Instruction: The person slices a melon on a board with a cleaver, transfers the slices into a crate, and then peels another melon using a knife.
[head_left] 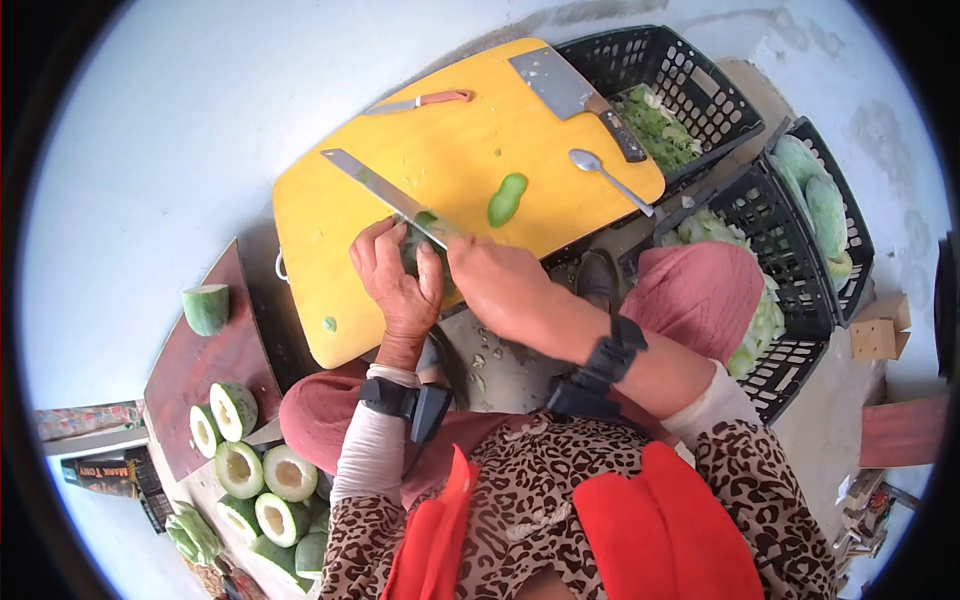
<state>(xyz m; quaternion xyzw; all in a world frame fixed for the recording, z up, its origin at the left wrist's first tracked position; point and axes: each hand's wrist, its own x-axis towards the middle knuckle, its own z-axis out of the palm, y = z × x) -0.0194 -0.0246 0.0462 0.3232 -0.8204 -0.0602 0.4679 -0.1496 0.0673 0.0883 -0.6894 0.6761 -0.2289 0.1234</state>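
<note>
My right hand point(492, 277) grips a long knife point(372, 182) by its handle, its blade pointing to the far left over the yellow cutting board point(455, 135). Under the blade near my wrist side is a dark green piece of winter melon point(410, 258), mostly hidden by the knife and my fingers. My left hand point(392, 278) is closed around that piece and presses it to the board. A green slice of peel point(507, 199) lies to the right of the blade, and a small green scrap point(329, 324) near the left edge.
On the board lie a small knife point(440, 98), a cleaver point(555, 85) and a spoon point(600, 170). Black crates point(715, 105) with trimmings and whole melons stand at right. Cut winter melons point(290, 473) pile at lower left; another piece point(206, 310) sits on a reddish board point(215, 375).
</note>
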